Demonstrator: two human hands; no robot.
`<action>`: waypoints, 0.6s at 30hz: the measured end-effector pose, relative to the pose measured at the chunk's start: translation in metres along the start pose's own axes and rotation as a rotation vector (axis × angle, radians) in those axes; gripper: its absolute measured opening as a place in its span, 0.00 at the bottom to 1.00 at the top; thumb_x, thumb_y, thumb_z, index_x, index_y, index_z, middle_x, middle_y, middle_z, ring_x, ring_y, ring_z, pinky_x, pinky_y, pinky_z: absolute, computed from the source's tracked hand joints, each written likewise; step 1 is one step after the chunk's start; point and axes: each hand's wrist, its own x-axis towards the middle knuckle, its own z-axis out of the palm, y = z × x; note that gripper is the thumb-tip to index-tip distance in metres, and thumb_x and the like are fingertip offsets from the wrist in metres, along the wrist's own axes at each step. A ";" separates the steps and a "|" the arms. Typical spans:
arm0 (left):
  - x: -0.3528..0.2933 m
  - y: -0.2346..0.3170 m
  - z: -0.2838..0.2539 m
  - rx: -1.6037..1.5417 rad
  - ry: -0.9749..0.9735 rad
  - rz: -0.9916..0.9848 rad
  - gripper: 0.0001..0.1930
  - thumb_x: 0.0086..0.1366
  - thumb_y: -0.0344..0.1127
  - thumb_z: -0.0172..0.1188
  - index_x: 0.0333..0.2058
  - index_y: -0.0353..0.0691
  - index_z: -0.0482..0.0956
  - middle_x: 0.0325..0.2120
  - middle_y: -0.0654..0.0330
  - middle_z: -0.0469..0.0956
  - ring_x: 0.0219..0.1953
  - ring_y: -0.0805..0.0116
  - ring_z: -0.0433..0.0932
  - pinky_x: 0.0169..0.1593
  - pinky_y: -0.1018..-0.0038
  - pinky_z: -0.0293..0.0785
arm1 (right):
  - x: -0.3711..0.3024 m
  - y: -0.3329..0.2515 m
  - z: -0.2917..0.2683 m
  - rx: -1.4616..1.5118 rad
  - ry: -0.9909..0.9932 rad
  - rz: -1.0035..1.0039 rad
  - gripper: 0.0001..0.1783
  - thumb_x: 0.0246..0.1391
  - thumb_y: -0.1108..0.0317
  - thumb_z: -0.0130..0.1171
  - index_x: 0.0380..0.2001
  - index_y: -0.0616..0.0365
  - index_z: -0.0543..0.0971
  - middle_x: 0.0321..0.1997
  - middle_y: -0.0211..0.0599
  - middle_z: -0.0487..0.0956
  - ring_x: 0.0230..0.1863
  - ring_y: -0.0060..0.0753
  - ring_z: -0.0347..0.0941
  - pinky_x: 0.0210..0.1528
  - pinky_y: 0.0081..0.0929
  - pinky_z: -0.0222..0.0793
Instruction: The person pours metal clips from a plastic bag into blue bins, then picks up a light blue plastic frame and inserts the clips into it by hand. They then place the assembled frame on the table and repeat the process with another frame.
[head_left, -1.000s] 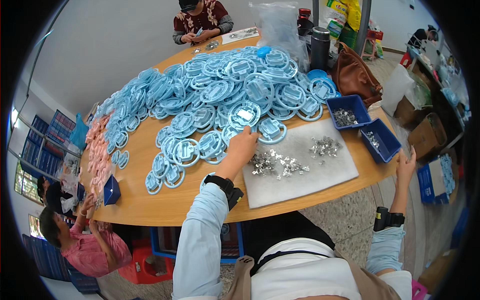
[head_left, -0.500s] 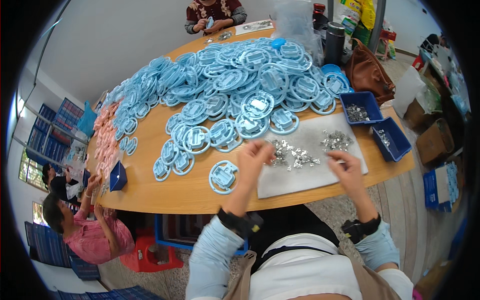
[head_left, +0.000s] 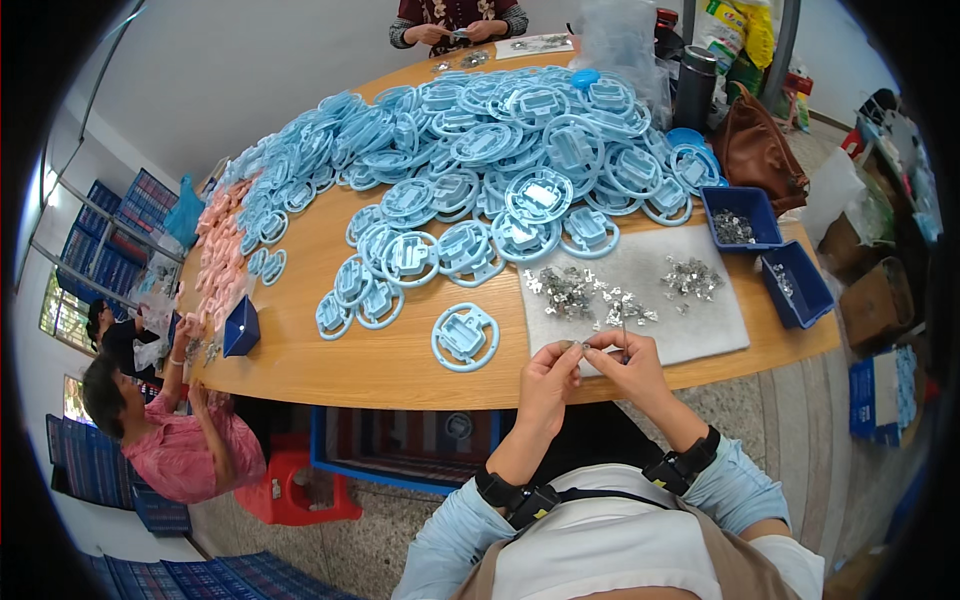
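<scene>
With left hand [head_left: 545,382] and right hand [head_left: 632,370], pinching tiny unidentifiable piece [head_left: 585,346] over near edge of white rectangular padded mat [head_left: 705,335]. Could lose it, through slipping grip, among small silvery metal clips [head_left: 570,294] on mat. Left of mat: pale-blue round plastic frame [head_left: 463,336].

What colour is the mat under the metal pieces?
Pale greyish white; the mat shows best in the head view.

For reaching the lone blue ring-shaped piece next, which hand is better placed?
Left, probably: the left hand is nearer the lone blue piece, which lies to its left; the right hand is farther off.
</scene>
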 end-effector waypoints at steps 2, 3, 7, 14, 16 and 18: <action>-0.002 -0.002 -0.002 -0.012 -0.005 -0.024 0.06 0.57 0.30 0.58 0.33 0.38 0.71 0.23 0.67 0.71 0.23 0.81 0.68 0.28 0.86 0.65 | -0.002 0.000 -0.003 -0.006 -0.025 0.007 0.10 0.46 0.72 0.59 0.32 0.68 0.76 0.28 0.28 0.76 0.21 0.07 0.66 0.22 0.07 0.59; -0.003 -0.003 -0.004 -0.007 -0.005 -0.028 0.06 0.57 0.30 0.58 0.33 0.38 0.71 0.23 0.67 0.71 0.23 0.81 0.68 0.28 0.86 0.66 | -0.003 0.000 -0.005 -0.009 -0.055 0.016 0.10 0.46 0.72 0.59 0.32 0.68 0.76 0.29 0.29 0.76 0.22 0.07 0.67 0.23 0.07 0.60; -0.006 -0.008 -0.008 -0.032 -0.016 -0.011 0.06 0.58 0.30 0.58 0.34 0.37 0.72 0.24 0.67 0.71 0.23 0.81 0.68 0.28 0.86 0.65 | -0.005 -0.006 -0.002 -0.020 -0.060 0.060 0.10 0.46 0.72 0.59 0.31 0.68 0.76 0.27 0.28 0.76 0.22 0.07 0.67 0.23 0.07 0.61; -0.002 0.035 -0.045 0.751 0.190 0.576 0.17 0.52 0.33 0.63 0.38 0.30 0.71 0.30 0.61 0.72 0.31 0.71 0.72 0.36 0.76 0.69 | 0.002 -0.008 0.007 -0.119 -0.075 0.022 0.07 0.45 0.72 0.60 0.27 0.64 0.77 0.21 0.21 0.73 0.17 0.03 0.58 0.18 0.08 0.50; 0.009 0.063 -0.072 1.073 0.249 0.819 0.21 0.50 0.36 0.65 0.38 0.28 0.70 0.33 0.57 0.72 0.36 0.65 0.72 0.41 0.72 0.69 | 0.005 -0.007 0.007 -0.149 -0.090 0.016 0.06 0.45 0.73 0.60 0.27 0.64 0.77 0.23 0.22 0.74 0.18 0.04 0.58 0.18 0.08 0.50; 0.010 0.085 -0.086 1.600 0.339 0.954 0.30 0.43 0.41 0.68 0.40 0.27 0.69 0.41 0.49 0.68 0.45 0.55 0.67 0.50 0.65 0.63 | 0.009 -0.006 0.013 -0.190 -0.103 -0.023 0.05 0.44 0.72 0.60 0.26 0.62 0.77 0.19 0.19 0.70 0.15 0.06 0.54 0.17 0.11 0.47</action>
